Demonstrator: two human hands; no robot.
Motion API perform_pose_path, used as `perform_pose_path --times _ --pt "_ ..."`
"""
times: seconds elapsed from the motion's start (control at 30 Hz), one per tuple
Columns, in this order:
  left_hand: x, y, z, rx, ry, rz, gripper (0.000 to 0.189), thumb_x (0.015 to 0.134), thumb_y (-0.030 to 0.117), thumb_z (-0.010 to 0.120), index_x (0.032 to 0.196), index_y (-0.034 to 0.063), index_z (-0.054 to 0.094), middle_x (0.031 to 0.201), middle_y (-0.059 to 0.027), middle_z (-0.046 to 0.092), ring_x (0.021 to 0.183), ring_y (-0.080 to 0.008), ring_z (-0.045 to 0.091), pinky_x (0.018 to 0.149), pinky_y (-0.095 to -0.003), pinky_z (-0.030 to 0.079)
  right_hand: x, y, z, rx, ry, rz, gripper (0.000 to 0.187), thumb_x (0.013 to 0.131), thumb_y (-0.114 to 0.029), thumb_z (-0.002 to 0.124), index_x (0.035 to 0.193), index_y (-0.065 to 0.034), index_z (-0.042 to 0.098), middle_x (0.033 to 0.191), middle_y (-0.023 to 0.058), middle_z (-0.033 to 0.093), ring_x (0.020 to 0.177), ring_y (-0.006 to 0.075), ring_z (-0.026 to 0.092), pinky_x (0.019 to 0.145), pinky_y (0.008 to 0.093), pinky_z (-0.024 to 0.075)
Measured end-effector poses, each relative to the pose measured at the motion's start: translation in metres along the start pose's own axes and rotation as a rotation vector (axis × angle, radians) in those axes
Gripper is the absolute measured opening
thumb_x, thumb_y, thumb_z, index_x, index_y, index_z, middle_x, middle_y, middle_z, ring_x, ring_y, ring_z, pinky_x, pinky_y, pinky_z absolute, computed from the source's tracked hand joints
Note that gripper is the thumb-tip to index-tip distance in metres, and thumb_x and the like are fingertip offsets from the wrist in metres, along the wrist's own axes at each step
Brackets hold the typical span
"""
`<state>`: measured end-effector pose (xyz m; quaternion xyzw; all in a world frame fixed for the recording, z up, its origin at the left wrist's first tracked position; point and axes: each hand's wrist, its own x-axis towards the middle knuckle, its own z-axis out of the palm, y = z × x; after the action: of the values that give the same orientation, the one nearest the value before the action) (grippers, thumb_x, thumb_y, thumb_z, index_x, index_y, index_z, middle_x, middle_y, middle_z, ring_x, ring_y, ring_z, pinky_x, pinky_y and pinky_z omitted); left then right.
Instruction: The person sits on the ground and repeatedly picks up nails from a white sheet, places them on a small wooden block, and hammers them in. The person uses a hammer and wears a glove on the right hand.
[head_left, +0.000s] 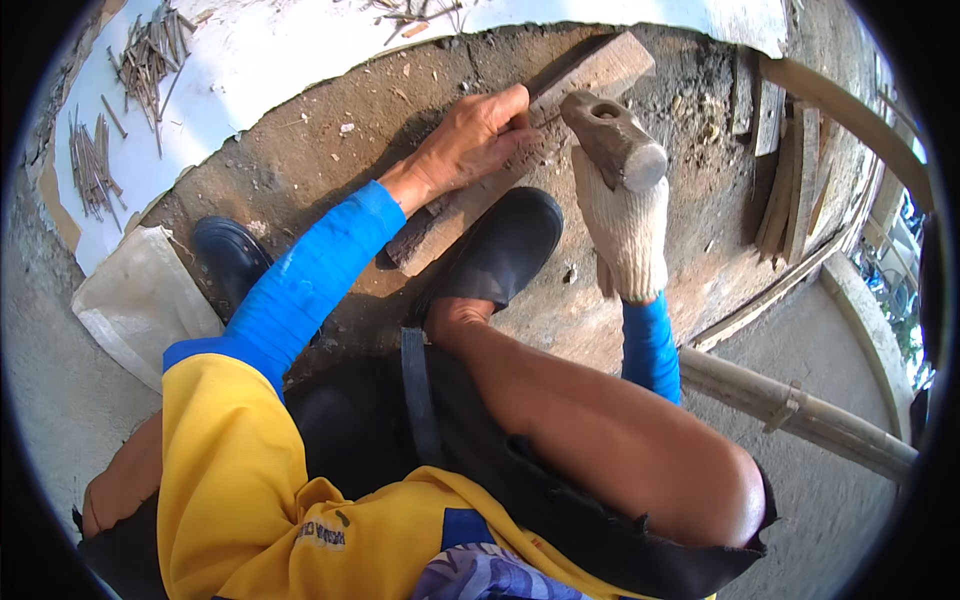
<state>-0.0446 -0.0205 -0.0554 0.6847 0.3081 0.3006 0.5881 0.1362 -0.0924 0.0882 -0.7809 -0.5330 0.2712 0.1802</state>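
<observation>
My bare left hand (484, 142) pinches a thin nail (550, 120) between thumb and fingers, low over a rough wooden block (600, 71) that lies slantwise on the dirt floor. The nail points toward the block's upper part. To the right, my right hand (626, 232), in a knitted off-white glove, is closed around the handle of a hammer, which the glove mostly hides. The steel hammer head (615, 142) is raised just right of the block, its round face toward me. A black shoe (502, 240) rests against the block's lower right side.
Loose nails (154, 64) and a smaller pile of nails (94, 165) lie on a white sheet (247, 60) at the upper left. A whitish sack (146, 300) is beside my other shoe (232, 255). Wood strips (802, 180) lie at right, above a bamboo pole (795, 409).
</observation>
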Motion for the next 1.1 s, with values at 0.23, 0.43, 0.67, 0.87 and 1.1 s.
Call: perform_pose_path --times 0.23,0.43,0.67,0.87,1.1 --pt "0.001 0.002 0.002 -0.031 -0.013 -0.052 0.030 0.098 0.011 0.084 0.093 0.0038 0.056 0.080 -0.0100 0.067 0.071 -0.0207 0.064 0.065 -0.0381 0.053 -0.010 -0.010 -0.017 -0.037 -0.030 0.008 0.041 0.102 -0.018 0.080 0.139 -0.0022 0.072 0.115 0.0131 0.079 0.098 0.0157 0.075 0.081 0.0316 0.0607" --pt "-0.001 0.004 0.002 -0.052 0.034 0.009 0.030 0.099 0.013 0.083 0.092 0.0035 0.056 0.079 -0.0120 0.066 0.072 -0.0256 0.067 0.065 -0.0402 0.053 0.010 0.000 -0.004 0.018 -0.031 -0.079 0.042 0.099 -0.021 0.081 0.138 -0.0075 0.074 0.122 0.0188 0.081 0.115 0.0293 0.081 0.094 0.0364 0.0612" --pt "-0.001 0.002 0.002 -0.060 -0.002 -0.065 0.029 0.100 0.014 0.081 0.093 0.0035 0.055 0.079 -0.0088 0.065 0.069 -0.0210 0.062 0.065 -0.0378 0.052 -0.011 -0.003 -0.013 -0.194 0.017 -0.116 0.040 0.102 -0.016 0.080 0.140 -0.0052 0.071 0.105 0.0094 0.081 0.085 0.0141 0.077 0.070 0.0302 0.0610" --pt "-0.001 0.009 0.000 0.008 0.053 -0.025 0.029 0.097 0.013 0.084 0.094 0.0036 0.057 0.081 -0.0122 0.067 0.072 -0.0276 0.067 0.067 -0.0423 0.053 0.009 0.001 0.001 -0.047 -0.075 -0.003 0.039 0.100 -0.014 0.079 0.138 -0.0077 0.075 0.131 0.0143 0.079 0.112 0.0220 0.079 0.096 0.0347 0.0607" --pt "-0.003 0.006 0.005 -0.104 0.018 -0.112 0.030 0.098 0.011 0.083 0.092 0.0028 0.055 0.078 -0.0117 0.063 0.069 -0.0224 0.064 0.065 -0.0412 0.052 -0.014 -0.012 -0.007 -0.136 -0.057 -0.038 0.052 0.100 -0.025 0.082 0.144 -0.0029 0.066 0.134 0.0232 0.074 0.103 0.0353 0.082 0.088 0.0410 0.0642"
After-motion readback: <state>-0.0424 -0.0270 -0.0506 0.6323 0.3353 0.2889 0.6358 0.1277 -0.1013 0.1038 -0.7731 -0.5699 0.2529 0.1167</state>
